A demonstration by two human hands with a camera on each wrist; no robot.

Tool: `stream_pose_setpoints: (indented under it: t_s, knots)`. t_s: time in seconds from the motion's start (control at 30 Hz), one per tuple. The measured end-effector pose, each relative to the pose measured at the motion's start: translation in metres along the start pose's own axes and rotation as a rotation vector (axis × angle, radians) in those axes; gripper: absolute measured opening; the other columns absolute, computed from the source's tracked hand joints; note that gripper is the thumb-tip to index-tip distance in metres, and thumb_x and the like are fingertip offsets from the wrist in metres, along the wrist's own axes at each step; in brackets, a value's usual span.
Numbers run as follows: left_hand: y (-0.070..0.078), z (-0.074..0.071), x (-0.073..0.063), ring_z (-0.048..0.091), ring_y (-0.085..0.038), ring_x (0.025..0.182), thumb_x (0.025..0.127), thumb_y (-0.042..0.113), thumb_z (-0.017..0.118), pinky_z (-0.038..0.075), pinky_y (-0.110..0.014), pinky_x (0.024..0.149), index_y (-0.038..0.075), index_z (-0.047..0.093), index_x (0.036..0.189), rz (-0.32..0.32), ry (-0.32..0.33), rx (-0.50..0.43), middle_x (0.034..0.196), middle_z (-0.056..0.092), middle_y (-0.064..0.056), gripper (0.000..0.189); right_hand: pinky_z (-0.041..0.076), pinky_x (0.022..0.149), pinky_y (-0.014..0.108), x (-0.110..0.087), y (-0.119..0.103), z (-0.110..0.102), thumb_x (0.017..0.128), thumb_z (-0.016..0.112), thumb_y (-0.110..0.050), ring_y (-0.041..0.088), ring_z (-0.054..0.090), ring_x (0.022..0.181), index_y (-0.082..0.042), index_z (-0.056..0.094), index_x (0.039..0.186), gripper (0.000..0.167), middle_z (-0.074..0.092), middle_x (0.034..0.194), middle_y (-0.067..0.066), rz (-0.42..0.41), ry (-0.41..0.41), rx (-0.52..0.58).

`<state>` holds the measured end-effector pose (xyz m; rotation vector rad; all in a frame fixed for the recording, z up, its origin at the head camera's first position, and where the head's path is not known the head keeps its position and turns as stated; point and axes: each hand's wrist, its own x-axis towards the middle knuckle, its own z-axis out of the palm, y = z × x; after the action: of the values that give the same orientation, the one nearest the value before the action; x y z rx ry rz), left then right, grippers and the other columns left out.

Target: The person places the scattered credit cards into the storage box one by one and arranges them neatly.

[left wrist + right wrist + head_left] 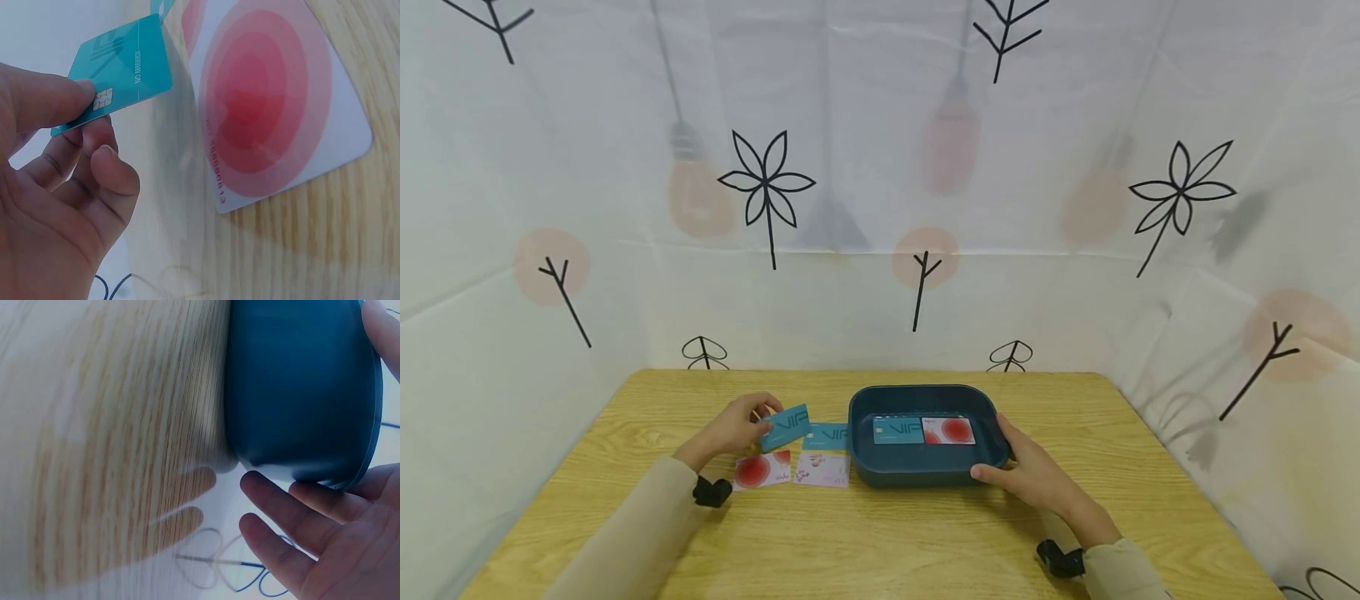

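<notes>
A teal VIP card (786, 427) is pinched between the thumb and fingers of my left hand (741, 425), tilted above the table; its chip shows in the left wrist view. Below it lies a white card with red circles (762, 471). Beside that are another teal VIP card (826, 436) and a pale floral VIP card (822, 469). My right hand (1037, 473) holds the right front corner of a dark blue tray (917, 478), thumb at the front rim and fingers along the end wall. Inside the tray, a teal card (898, 430) and a red-circle card (948, 431) lie side by side.
The wooden table (850, 542) carries everything. A white cloth (865, 317) with printed plants hangs behind it and at both sides. The tray's left wall stands right at the edge of the loose cards. Dark cameras (1060, 558) sit on both wrists.
</notes>
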<state>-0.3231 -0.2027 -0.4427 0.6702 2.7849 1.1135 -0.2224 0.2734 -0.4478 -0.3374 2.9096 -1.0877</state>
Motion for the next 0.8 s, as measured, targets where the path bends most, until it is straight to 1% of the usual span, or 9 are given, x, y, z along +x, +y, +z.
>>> stream_pose_setpoints:
  t_s: [0.17,0.37,0.67,0.8]
  knots:
    - [0.001,-0.003,0.000,0.051,-0.021,0.076,0.090,-0.002,0.058,0.045,-0.034,0.068,0.006,0.062,0.111,0.025,-0.004,-0.022,0.090,0.054,-0.007,0.023,0.033,0.102,0.056,0.000,0.000,0.000,0.083,0.068,-0.052,0.042,0.036,0.132,0.002,0.010,0.151,0.105,0.021,0.152,0.026,0.001,0.004,0.000]
    - [0.007,-0.005,0.002,0.050,-0.020,0.071,0.091,-0.002,0.057,0.045,-0.033,0.064,0.006,0.061,0.112,0.067,-0.004,-0.048,0.090,0.054,-0.007,0.023,0.033,0.103,0.055,0.001,0.002,0.001,0.082,0.068,-0.052,0.042,0.036,0.132,0.003,0.011,0.151,0.105,0.021,0.152,0.026,-0.001,0.004,-0.001]
    - [0.027,-0.004,0.007,0.048,-0.020,0.072,0.093,0.001,0.057,0.043,-0.033,0.064,0.010,0.060,0.115,0.089,0.018,-0.051,0.096,0.055,-0.008,0.024,0.034,0.102,0.056,0.001,0.001,0.001,0.083,0.068,-0.052,0.043,0.038,0.131,0.003,0.010,0.151,0.106,0.022,0.152,0.027,-0.003,0.001,-0.004]
    - [0.034,-0.001,0.012,0.048,-0.019,0.074,0.094,0.003,0.057,0.043,-0.032,0.065,0.011,0.061,0.117,0.110,0.019,-0.036,0.096,0.056,-0.006,0.025,0.035,0.101,0.055,0.000,0.001,0.000,0.083,0.067,-0.052,0.044,0.038,0.130,0.004,0.009,0.151,0.105,0.021,0.152,0.028,0.000,-0.001,-0.011]
